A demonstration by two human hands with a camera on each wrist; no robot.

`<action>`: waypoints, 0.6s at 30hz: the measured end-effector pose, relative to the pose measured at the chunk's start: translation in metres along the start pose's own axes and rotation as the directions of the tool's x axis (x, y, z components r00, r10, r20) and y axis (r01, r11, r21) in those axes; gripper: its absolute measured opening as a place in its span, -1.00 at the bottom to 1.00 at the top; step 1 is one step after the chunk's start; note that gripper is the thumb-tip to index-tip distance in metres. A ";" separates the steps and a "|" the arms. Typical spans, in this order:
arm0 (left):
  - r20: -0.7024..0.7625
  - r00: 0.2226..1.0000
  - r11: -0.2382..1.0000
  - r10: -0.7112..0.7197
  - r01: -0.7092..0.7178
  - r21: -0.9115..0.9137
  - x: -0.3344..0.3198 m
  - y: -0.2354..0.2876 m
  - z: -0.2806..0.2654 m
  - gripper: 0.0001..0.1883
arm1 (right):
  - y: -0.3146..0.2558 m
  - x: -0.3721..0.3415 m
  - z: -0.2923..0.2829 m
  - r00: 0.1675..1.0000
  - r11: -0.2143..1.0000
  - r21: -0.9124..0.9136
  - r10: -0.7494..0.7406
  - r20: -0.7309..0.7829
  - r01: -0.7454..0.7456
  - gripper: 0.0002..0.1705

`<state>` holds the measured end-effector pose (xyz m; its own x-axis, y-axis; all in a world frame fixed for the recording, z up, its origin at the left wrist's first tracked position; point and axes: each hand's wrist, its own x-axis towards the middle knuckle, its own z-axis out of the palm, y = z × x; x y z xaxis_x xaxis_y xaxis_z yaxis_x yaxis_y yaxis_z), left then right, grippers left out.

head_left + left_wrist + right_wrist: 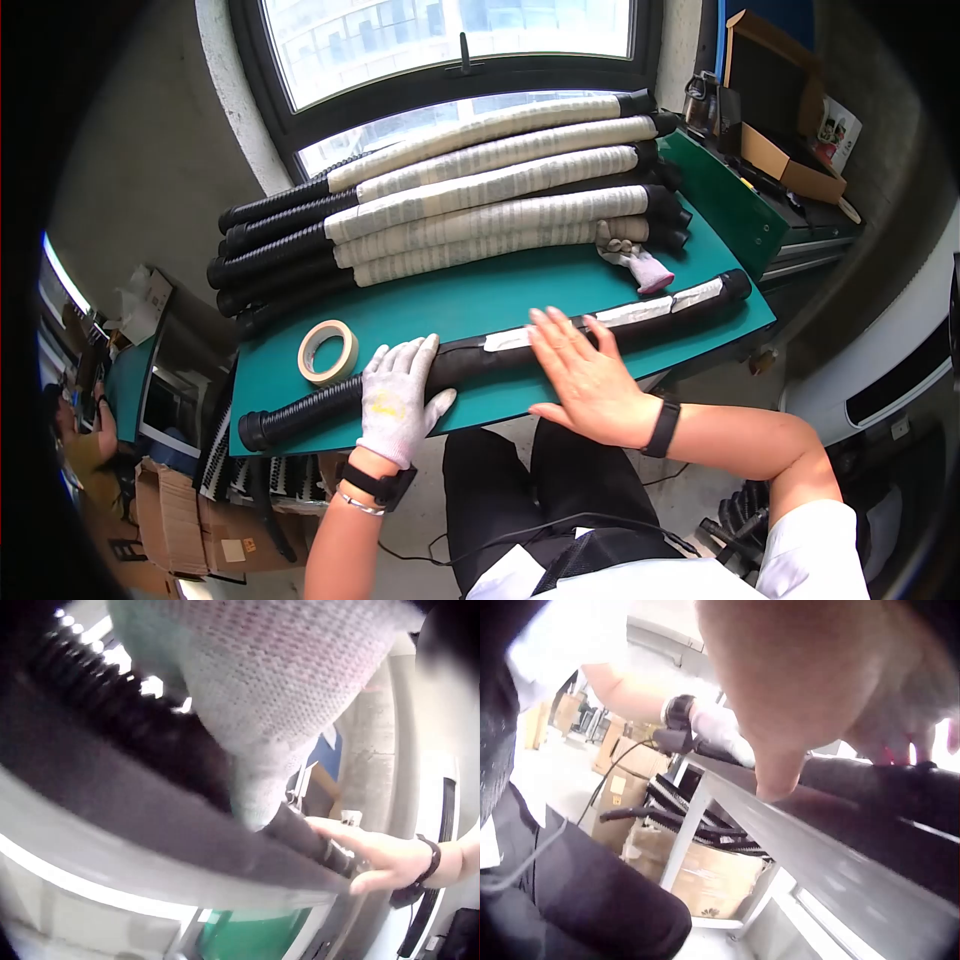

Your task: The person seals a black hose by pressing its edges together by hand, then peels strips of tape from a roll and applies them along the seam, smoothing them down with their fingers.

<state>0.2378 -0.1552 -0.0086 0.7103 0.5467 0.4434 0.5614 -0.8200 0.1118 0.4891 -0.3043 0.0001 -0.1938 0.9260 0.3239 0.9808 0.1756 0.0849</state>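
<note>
A long black corrugated hose (pixel 310 408) lies across the front of the green tabletop, its middle and right part covered in smooth black wrap. White strips (pixel 640 312) run along the top of that covering. My left hand (pixel 393 400), in a whitish knit glove, rests over the hose near the end of the ribbed part, fingers extended and thumb spread. My bare right hand (pixel 585 380) lies flat on the wrapped part, its straight fingers at the white strip. In the right wrist view its thumb (pixel 778 776) points down by the table's edge.
A roll of masking tape (pixel 349 352) lies behind the hose. Several hoses wrapped in whitish material (pixel 480 215) are stacked below the window. Close to them is a loose glove (pixel 640 265). Cardboard boxes (pixel 712 877) stand under the table, and an open box (pixel 790 170) sits at the back right.
</note>
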 end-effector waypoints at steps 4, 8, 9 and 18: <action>-0.010 1.000 1.000 -0.019 0.019 0.020 0.004 -0.005 0.007 -0.21 | -0.030 0.029 0.040 0.996 0.999 0.006 0.033 -0.078 -0.033 0.18; -0.034 0.999 0.997 -0.036 0.038 0.064 0.002 -0.002 0.011 -0.23 | -0.043 0.035 0.040 0.997 0.997 -0.020 0.074 -0.015 -0.074 0.22; -0.033 0.999 0.997 -0.038 0.041 0.064 0.003 -0.003 0.011 -0.23 | -0.043 0.035 0.038 0.996 0.996 -0.016 0.087 -0.009 -0.087 0.22; -0.060 0.998 0.999 -0.008 0.011 0.043 0.006 -0.004 0.011 -0.24 | -0.029 0.023 0.047 0.981 0.982 0.187 0.024 -0.192 0.013 0.21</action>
<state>0.2448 -0.1471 -0.0160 0.6791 0.5422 0.4948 0.5868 -0.8060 0.0778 0.4570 -0.2724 -0.0391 -0.1708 0.8486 0.5008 0.9650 0.2466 -0.0888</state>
